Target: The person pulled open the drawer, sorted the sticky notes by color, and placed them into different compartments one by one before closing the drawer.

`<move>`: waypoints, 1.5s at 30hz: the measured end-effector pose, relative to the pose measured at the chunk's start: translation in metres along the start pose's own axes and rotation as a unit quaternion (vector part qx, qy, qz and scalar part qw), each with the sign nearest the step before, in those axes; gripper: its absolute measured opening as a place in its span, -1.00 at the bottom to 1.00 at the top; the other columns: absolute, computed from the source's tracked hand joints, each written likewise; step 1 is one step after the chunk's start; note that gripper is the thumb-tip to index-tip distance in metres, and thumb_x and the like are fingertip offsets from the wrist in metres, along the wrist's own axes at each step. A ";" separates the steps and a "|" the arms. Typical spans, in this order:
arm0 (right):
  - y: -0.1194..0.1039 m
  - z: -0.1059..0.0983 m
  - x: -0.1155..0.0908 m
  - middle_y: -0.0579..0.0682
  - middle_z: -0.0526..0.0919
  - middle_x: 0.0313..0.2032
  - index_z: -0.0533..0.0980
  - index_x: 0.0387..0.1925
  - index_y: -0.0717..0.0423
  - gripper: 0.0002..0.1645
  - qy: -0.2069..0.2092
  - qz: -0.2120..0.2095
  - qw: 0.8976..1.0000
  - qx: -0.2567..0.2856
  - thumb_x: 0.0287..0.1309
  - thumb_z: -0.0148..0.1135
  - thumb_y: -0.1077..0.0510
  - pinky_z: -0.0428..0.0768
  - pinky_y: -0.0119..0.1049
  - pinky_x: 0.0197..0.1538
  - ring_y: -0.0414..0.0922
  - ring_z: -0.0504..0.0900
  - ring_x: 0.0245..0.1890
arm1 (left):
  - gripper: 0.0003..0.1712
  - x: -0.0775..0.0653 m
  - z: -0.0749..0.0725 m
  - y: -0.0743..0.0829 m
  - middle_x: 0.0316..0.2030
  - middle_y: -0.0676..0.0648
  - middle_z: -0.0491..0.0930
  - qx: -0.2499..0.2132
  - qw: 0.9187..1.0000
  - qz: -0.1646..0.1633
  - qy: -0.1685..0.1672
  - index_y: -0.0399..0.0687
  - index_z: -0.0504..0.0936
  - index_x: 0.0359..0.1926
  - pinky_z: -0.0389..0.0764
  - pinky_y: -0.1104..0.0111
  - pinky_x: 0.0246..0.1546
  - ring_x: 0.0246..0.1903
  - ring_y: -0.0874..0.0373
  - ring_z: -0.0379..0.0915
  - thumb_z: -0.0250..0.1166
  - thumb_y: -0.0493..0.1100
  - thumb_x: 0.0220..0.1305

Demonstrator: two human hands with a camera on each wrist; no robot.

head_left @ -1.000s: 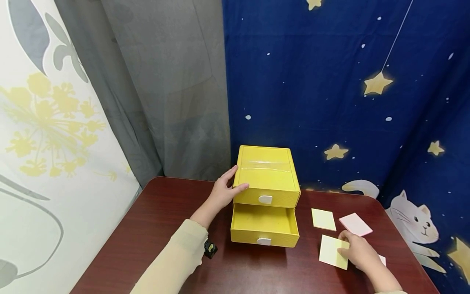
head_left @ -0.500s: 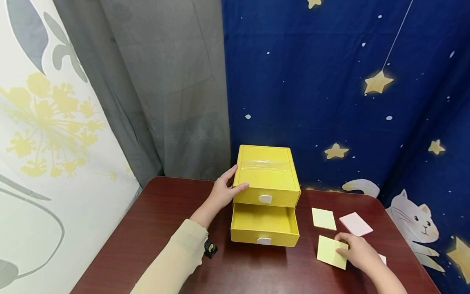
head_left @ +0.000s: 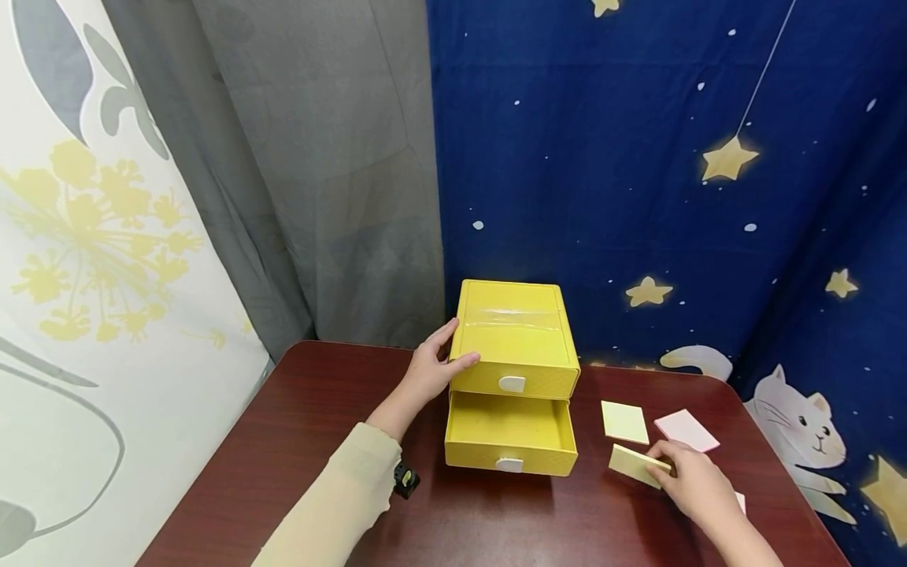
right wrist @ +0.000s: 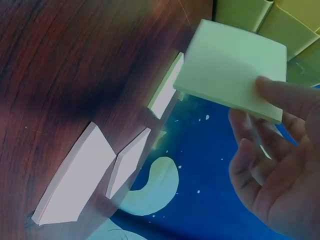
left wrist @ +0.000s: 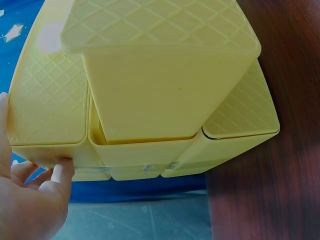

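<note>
A yellow drawer cabinet (head_left: 512, 323) stands at the table's back, with a drawer (head_left: 510, 429) pulled out below its top one. My left hand (head_left: 428, 370) rests against the cabinet's left side, thumb lying at the top front corner. On the right, my right hand (head_left: 697, 482) pinches a pale yellow sticky note pad (head_left: 633, 465) by its edge, thumb on one face and fingers behind. That pad is held tilted over the table; the right wrist view shows its broad face. Behind it lie another pale yellow pad (head_left: 624, 423) and a pink pad (head_left: 686, 431).
A further pale pad (head_left: 741, 502) is mostly hidden behind my right forearm. The dark red table (head_left: 340, 472) ends close behind the cabinet, where a grey curtain (head_left: 340, 197) and a blue starry curtain (head_left: 567, 157) hang.
My right hand has lifted the yellow pad and tipped it, so that it now shows nearly edge-on in the head view. My left hand stays in place on the cabinet.
</note>
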State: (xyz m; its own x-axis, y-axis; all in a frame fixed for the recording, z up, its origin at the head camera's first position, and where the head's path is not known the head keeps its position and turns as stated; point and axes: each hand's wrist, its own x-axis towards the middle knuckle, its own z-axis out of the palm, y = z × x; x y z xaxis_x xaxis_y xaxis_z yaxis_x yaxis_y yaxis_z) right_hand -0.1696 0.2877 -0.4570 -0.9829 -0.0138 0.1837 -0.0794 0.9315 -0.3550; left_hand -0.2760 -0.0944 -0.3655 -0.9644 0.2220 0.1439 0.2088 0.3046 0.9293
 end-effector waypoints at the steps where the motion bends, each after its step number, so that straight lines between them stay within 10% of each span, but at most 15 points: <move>1: -0.001 0.000 0.000 -0.15 0.45 -0.56 0.55 -0.49 -0.12 -0.81 0.015 0.000 1.000 -0.002 -0.07 0.41 0.22 0.23 -0.31 -0.55 -0.20 0.32 -0.59 | -0.08 0.000 0.000 0.000 0.43 -0.13 0.07 0.000 1.000 0.001 0.000 -0.11 0.08 0.45 0.36 0.18 0.23 0.37 -0.04 0.11 0.34 -0.03 0.18; 10: -0.012 0.003 0.001 -0.17 0.63 -0.46 0.62 -0.55 -0.09 -0.71 0.204 -0.065 0.977 -0.005 -0.36 0.51 0.31 0.37 -0.24 -0.61 -0.19 0.50 -0.52 | -0.08 0.000 0.000 0.000 0.44 -0.12 0.06 0.001 1.000 -0.003 -0.003 -0.09 0.07 0.45 0.37 0.19 0.22 0.37 -0.04 0.11 0.34 -0.02 0.18; 16: -0.017 0.005 0.003 -0.06 0.67 -0.39 0.68 -0.48 0.06 -0.68 0.287 -0.116 0.951 0.007 -0.43 0.45 0.41 0.41 -0.28 -0.25 -0.04 0.52 -0.29 | -0.08 -0.001 0.000 0.001 0.44 -0.12 0.06 0.004 1.000 -0.005 0.000 -0.07 0.08 0.45 0.36 0.20 0.23 0.38 -0.03 0.08 0.34 -0.01 0.18; 25: -0.025 0.007 0.004 0.03 0.63 -0.38 0.68 -0.42 0.19 -0.71 0.322 -0.169 0.929 0.069 -0.35 0.36 0.45 0.16 -0.75 0.01 -0.03 0.46 -0.29 | -0.09 0.000 0.001 0.000 0.44 -0.12 0.06 0.006 1.000 -0.007 0.003 -0.05 0.08 0.45 0.36 0.18 0.23 0.39 -0.04 0.08 0.34 -0.01 0.19; 34: -0.037 0.012 0.007 0.06 0.66 -0.39 0.69 -0.43 0.20 -0.77 0.375 -0.231 0.892 0.098 0.01 0.15 0.18 0.22 -0.75 0.07 0.00 0.48 -0.32 | -0.09 0.001 0.001 -0.003 0.44 -0.14 0.06 -0.004 1.000 -0.003 0.001 -0.07 0.08 0.45 0.34 0.09 0.24 0.38 -0.09 0.09 0.34 -0.04 0.19; 45: -0.048 0.014 0.007 0.10 0.65 -0.47 0.69 -0.49 0.24 -0.53 0.414 -0.310 0.848 0.118 0.30 0.09 -0.02 0.32 -0.63 0.18 0.00 0.49 -0.37 | -0.03 0.021 0.007 -0.043 0.44 0.01 0.09 -0.011 1.000 0.007 0.018 0.12 0.11 0.45 0.38 0.13 0.22 0.38 0.00 0.11 0.37 0.13 0.09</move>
State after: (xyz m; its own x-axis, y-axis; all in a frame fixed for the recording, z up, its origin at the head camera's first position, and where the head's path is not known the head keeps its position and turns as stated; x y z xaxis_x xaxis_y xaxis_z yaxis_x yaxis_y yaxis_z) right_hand -0.1751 0.2373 -0.4517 -0.2945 -0.1235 0.9476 -0.6653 0.7383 -0.1105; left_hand -0.3045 -0.0964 -0.4052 -0.9666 0.1928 0.1687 0.2191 0.2808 0.9344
